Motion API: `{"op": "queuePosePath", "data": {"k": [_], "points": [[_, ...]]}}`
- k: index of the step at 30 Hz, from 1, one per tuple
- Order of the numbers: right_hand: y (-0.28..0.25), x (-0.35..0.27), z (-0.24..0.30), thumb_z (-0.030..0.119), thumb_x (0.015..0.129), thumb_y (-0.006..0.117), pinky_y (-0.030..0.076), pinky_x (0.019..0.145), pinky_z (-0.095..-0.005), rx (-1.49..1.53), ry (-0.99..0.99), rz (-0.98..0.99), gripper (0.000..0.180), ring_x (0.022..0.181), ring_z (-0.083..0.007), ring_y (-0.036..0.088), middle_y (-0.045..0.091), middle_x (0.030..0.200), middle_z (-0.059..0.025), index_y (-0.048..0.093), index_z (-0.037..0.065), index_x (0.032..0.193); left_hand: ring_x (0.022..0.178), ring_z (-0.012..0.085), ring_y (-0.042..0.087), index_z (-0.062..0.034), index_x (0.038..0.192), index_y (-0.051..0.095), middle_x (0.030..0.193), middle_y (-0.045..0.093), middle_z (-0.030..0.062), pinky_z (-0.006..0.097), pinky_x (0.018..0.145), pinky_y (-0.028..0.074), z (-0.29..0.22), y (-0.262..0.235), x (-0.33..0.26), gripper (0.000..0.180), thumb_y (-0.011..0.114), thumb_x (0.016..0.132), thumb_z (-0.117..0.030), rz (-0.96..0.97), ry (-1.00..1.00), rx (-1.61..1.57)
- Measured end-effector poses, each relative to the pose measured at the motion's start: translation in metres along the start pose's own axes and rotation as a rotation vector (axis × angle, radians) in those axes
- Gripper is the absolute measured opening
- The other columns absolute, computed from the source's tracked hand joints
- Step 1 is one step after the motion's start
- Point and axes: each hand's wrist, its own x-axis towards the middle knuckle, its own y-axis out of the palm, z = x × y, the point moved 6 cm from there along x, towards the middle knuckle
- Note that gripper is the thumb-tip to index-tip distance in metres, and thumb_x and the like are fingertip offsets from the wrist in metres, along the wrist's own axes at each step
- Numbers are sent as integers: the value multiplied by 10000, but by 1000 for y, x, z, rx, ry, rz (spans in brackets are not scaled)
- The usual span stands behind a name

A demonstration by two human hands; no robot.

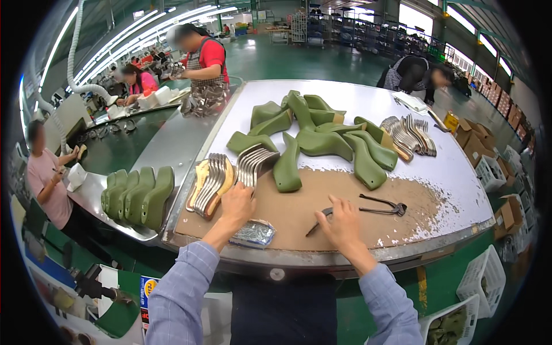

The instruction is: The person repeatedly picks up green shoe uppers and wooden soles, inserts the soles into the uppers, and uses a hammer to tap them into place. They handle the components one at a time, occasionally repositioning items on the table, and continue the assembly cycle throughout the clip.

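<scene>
- On the near edge of the brown-topped worktop (pixel 345 241), the person's left hand (pixel 237 202) rests its fingers on the near end of a fanned stack of thin curved metal strips (pixel 253 164); whether the fingers pinch a strip I cannot tell.
- Just left of that stack lies a second bundle of metal strips on tan insole boards (pixel 210 185).
- Near the left wrist sits a small clear plastic packet (pixel 253 234), touching the worktop's near edge.
- To the right, the right hand (pixel 343 221) lies fingers together, curled on a slim dark hand tool (pixel 318 223).
- Just right of that hand, dark metal pincers (pixel 382 206) lie apart from it.
- Farther off, olive green plastic shoe lasts (pixel 322 135) are heaped, with more metal strips (pixel 409 135) at the far right.
- Off the worktop's left side stands a row of green lasts (pixel 138 195).
</scene>
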Motion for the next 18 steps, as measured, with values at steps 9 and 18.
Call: {"op": "queuePosePath", "data": {"k": [9, 18], "points": [[125, 108, 36, 412, 753, 844, 380, 1047, -533, -75, 134, 35, 1086, 1297, -407, 422, 440, 1407, -255, 252, -50, 1538, 902, 145, 678, 77, 1163, 711, 1013, 744, 110, 275, 788, 539, 38, 16, 7, 372, 727, 872, -155, -12, -665, -1150], [102, 98, 11, 331, 851, 693, 546, 825, -377, 1031, 512, 235, 585, 946, -262, 661, 663, 1079, -155, 536, -46, 1271, 1032, 176, 663, -3, 1424, 413, 1256, 626, 110, 313, 906, 550, 7, -61, -36, 467, 601, 1007, -97, -437, -450, -1723]]}}
